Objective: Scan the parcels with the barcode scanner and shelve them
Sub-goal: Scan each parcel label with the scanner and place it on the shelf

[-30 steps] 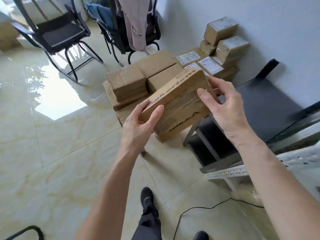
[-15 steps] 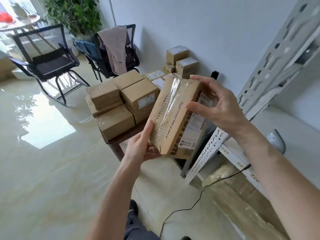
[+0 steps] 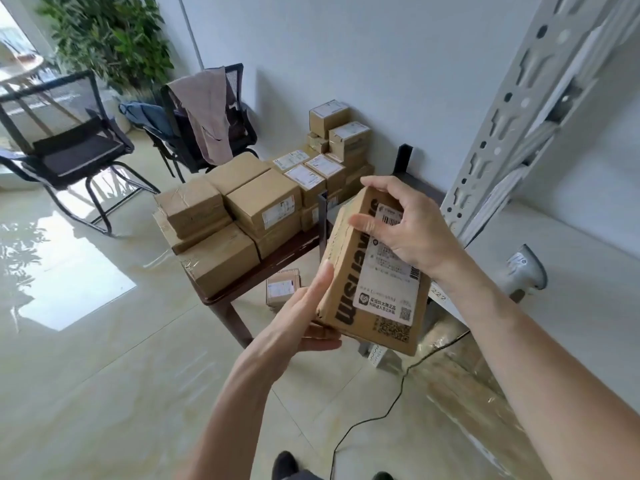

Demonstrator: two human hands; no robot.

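Parcel: a brown cardboard parcel (image 3: 349, 271) is held up in the air in front of the person, label side facing up, between the low table and the shelf.
Label: a white shipping label (image 3: 388, 285) with barcodes is stuck on top.
Left hand: the left hand (image 3: 304, 317) holds the near bottom corner, thumb up along the side, fingers curled under.
Right hand: the right hand (image 3: 408, 223) grips the far top end, fingers wrapped over the edge.
Scanner: a grey barcode scanner (image 3: 526, 271) sits on the white shelf (image 3: 588, 306), well apart from the parcel.
Table: a dark low table (image 3: 263, 271) carries many more brown boxes (image 3: 242, 216).
Floor: one small box (image 3: 282, 289) lies under the table.
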